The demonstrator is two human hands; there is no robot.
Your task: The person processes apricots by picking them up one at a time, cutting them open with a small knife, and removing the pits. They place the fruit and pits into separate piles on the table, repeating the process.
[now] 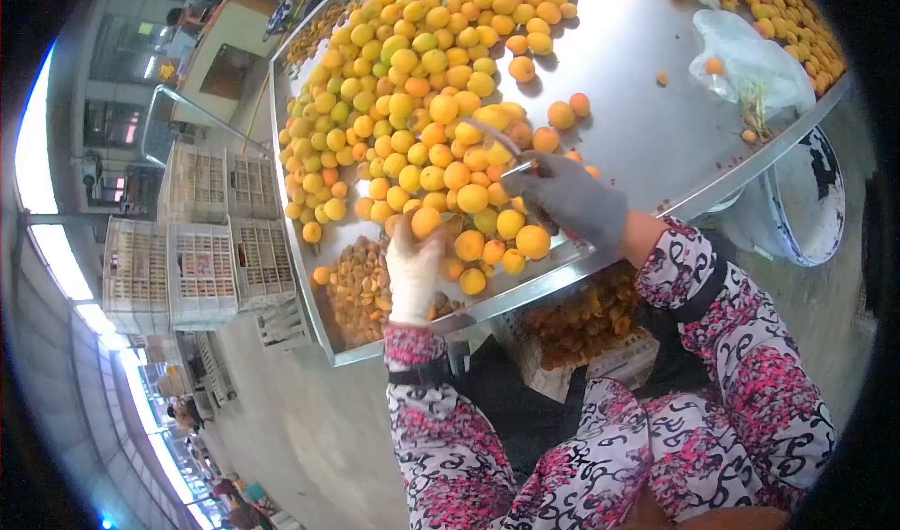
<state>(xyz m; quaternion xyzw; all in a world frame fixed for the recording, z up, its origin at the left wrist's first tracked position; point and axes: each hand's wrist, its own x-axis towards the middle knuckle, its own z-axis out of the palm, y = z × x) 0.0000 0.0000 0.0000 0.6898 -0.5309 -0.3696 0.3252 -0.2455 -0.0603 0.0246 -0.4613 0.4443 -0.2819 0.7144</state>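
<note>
My left hand (415,266), in a white glove, has its fingers around a yellow-orange apricot (426,222) at the near edge of the fruit heap. In a grey glove, my right hand (568,198) is closed on the handle of a curved knife (495,136), whose blade points up and left over the fruit. The large heap of apricots (412,89) lies on a metal table (637,89). Brown pits (359,291) are piled just left of my left hand.
Below the table edge, a crate (548,377) holds halved fruit. A white bucket (806,202) stands at the right. Plastic bags (741,57) and more apricots lie at the upper right. Stacked crates (202,268) stand on the left. People are in the far background.
</note>
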